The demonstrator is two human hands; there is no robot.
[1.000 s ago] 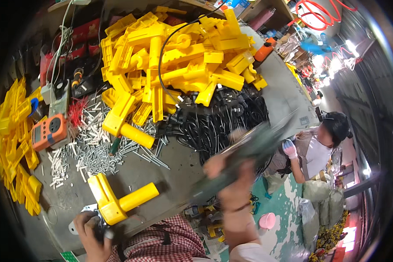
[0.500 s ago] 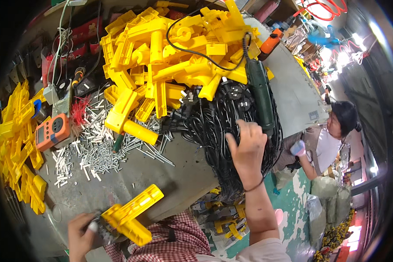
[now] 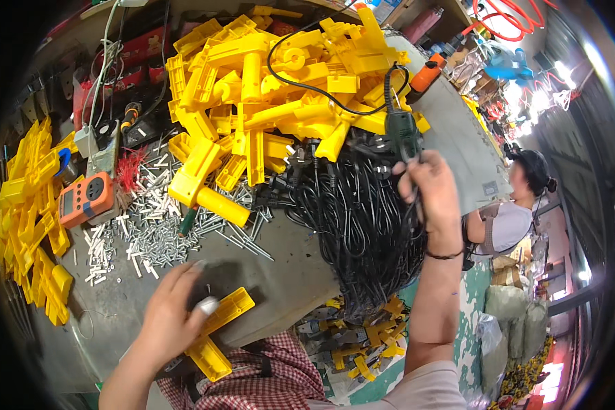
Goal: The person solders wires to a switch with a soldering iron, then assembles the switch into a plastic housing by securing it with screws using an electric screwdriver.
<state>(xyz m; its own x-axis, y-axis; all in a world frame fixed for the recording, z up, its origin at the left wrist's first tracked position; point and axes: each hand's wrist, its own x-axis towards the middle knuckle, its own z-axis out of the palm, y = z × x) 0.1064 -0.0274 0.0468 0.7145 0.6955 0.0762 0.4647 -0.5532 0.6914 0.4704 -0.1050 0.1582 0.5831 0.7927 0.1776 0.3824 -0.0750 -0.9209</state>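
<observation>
Head view: grey workbench (image 3: 287, 273) cluttered; left hand (image 3: 167, 321) fingers grip yellow housing (image 3: 219, 331).

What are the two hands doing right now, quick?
Left hand: closed on a yellow plastic part.
Right hand: closed on a green power screwdriver.

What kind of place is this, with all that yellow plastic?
Probably a small assembly workshop: a bench heaped with yellow plastic housings, a bundle of black power cords and loose screws. The right hand holds a green powered screwdriver.
</observation>
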